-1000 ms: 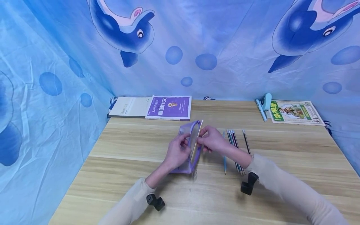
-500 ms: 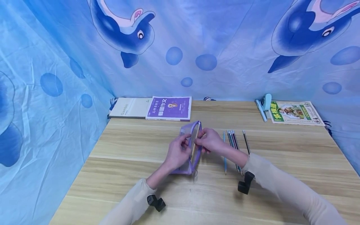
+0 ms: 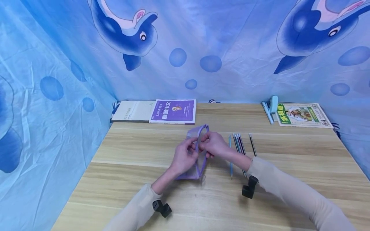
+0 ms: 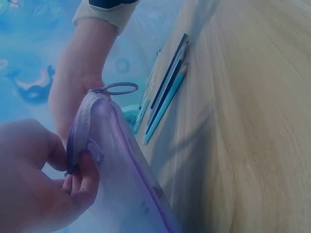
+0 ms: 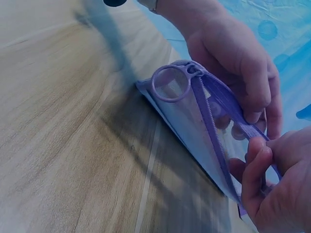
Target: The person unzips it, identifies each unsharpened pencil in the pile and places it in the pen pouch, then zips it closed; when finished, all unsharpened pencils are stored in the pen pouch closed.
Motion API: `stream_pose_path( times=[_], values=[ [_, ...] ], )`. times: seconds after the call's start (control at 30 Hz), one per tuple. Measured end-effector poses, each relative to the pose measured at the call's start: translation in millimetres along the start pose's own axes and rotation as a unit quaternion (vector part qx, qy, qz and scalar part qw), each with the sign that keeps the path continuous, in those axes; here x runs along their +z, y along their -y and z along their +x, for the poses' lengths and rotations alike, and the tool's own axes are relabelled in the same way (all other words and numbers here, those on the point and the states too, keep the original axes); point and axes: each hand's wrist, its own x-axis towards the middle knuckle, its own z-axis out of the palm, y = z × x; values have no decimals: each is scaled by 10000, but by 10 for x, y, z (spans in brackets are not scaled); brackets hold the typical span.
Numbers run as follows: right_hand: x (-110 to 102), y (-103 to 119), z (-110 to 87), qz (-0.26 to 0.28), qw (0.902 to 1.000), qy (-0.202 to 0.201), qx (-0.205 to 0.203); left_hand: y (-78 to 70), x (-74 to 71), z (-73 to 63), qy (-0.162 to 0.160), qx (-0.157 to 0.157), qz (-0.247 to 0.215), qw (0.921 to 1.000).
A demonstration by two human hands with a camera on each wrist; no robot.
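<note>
Table (image 3: pixel 138 144) is carrying the whole job
Purple pouch (image 4: pixel 116 165) is sitting on it mid-span between the hands, mouth gaping, so opening is looking done
Left hand (image 3: pixel 185 155) is pinching the pouch's left rim, thumb against fingers
Right hand (image 3: pixel 214 144) is working at the right rim, fingers curling, thumb side in the mouth; can't tell if it's gripping rim or something inside, no pencil showing there
Pencil bunch (image 3: pixel 238 142) is lying on the table right of the pouch, partly hidden by the right forearm; dark pencil (image 3: pixel 252 144) is lying alone beyond it, light blue pencil (image 3: pixel 231 170) on the pouch side
All these are lying outside, so my read: partway, these remaining
Pouch contents aren't showing clearly, can't count
Zip ring (image 5: pixel 153 83) is hanging free, closing looking undone
</note>
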Motion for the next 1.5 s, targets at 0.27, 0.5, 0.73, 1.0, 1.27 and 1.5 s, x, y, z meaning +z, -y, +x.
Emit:
stream_pose_path(
  times=[0.27,0.5,0.73,1.0,1.27,1.5],
  values=[
    [-121,-40,-58,-275,9992,-81,-266,25,-17,-16,-147,-76,39,9999],
    [-716,-190,-178,-880,9958,-166,-196,27,-40,-8,-222,37,92,9997],
    [-1325,-543,-355,-1957,9804,-220,51,32,-19,21,-163,130,93,9997],
    [-1518,-799,-425,-2649,9633,-396,197,53,-8,23,-171,177,108,9996],
    [-1506,-860,-370,-2641,9629,-249,494,40,-42,33,-129,128,157,9997],
    [-1520,-888,-342,-2490,9665,-181,604,27,-48,29,-74,42,118,9999]
  ],
)
